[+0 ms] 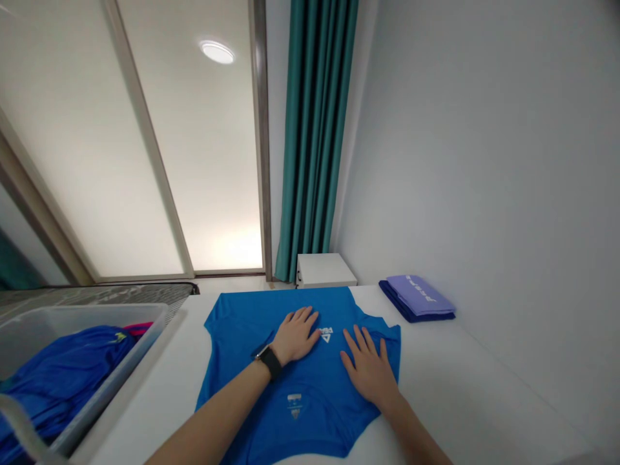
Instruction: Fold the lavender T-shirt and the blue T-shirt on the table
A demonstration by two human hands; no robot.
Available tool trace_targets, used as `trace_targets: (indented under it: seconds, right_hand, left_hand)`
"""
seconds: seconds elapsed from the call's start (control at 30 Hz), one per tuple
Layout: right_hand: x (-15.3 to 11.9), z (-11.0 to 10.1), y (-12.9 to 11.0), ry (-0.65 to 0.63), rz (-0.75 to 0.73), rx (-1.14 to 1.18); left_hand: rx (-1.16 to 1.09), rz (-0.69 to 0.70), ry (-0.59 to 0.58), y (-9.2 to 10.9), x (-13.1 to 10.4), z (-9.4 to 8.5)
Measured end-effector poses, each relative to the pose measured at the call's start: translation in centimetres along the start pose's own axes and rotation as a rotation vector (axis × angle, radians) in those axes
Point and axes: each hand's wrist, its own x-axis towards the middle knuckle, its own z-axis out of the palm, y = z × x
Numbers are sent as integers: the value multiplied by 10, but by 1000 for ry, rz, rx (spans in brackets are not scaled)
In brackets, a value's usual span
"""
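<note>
A blue T-shirt [271, 400] lies spread on the white table [159, 387], its neckline toward me and a small white logo near its middle. My left hand [296, 336], with a dark watch on the wrist, rests palm down on the fabric just left of that logo. To the right of the logo, my right hand [371, 368] presses flat on the shirt near its right sleeve, fingers spread. Both hands hold nothing. Small wrinkles show in the cloth by the left wrist and beside the right fingers.
At the left stands a clear plastic bin [157, 323] with blue and pink clothes [77, 355]. Folded purple and navy garments [419, 297] are stacked at the table's back right, by the wall. A white cabinet [325, 268] and a green curtain [317, 129] are beyond the table.
</note>
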Motion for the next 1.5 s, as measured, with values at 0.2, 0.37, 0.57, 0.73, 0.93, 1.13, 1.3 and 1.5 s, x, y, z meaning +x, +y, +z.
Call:
trace_targets:
  seconds: [0.2, 0.37, 0.57, 0.73, 0.93, 1.13, 1.3, 1.5]
  right_hand:
    - [-1, 0, -2, 10, 9, 30]
    - [-1, -3, -2, 44, -16, 32]
    - [30, -16, -5, 43, -123, 35]
    - [60, -8, 3, 34, 48, 16]
    - [60, 3, 18, 21, 114, 39]
    - [56, 0, 26, 64, 54, 61]
    - [56, -3, 56, 134, 159, 84]
    - [60, 0, 88, 175, 217, 125]
  left_hand:
    - [-1, 12, 43, 3, -1, 10]
    - [-1, 16, 54, 1, 0, 11]
    - [-7, 13, 50, 1, 1, 12]
    - [-22, 6, 44, 0, 1, 12]
    - [-31, 6, 39, -1, 2, 13]
    - [-30, 6, 41, 0, 1, 10]
    - [-30, 4, 32, 0, 2, 10]
    - [-45, 10, 36, -5, 3, 13]
